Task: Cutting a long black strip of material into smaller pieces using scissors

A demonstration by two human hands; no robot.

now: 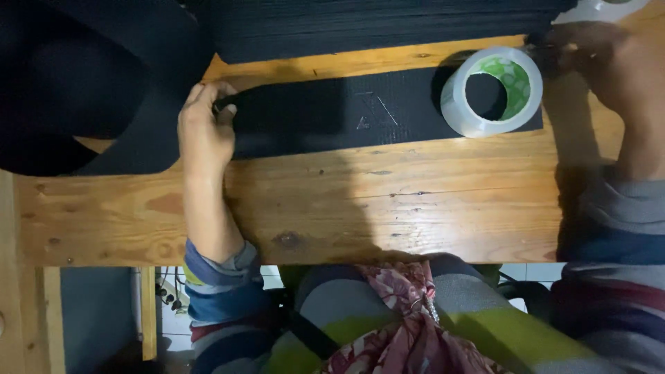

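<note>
Currently, a flat black strip of ribbed material (360, 114) lies lengthwise across the far part of the wooden table (388, 208), with its long edges parallel to the table's planks. The left hand (204, 131) rests at the strip's left end. Its fingers (211, 93) are curled together over the end edge, with the thumb side pressed against the material, so the end of the strip sits pinched within the hand. The strip extends to the right from these fingers. The right hand (599, 59) sits at the opposite, right end of the strip, at the far corner. Its fingers (554, 41) are bent and closed on the dark edge there, though shadow makes the exact contact hard to read.

A roll of clear packing tape (493, 91), with a green and white inner core, stands on the right portion of the strip, just beside the right hand and well apart from the left hand. Its open centre faces up toward the camera.

Beyond the strip, a stack of similar black sheets (374, 28) lies along the far edge of the table. A large dark rounded object (76, 83) overlaps the table's left corner, close to the left hand. Both forearms wear striped sleeves (218, 280).
</note>
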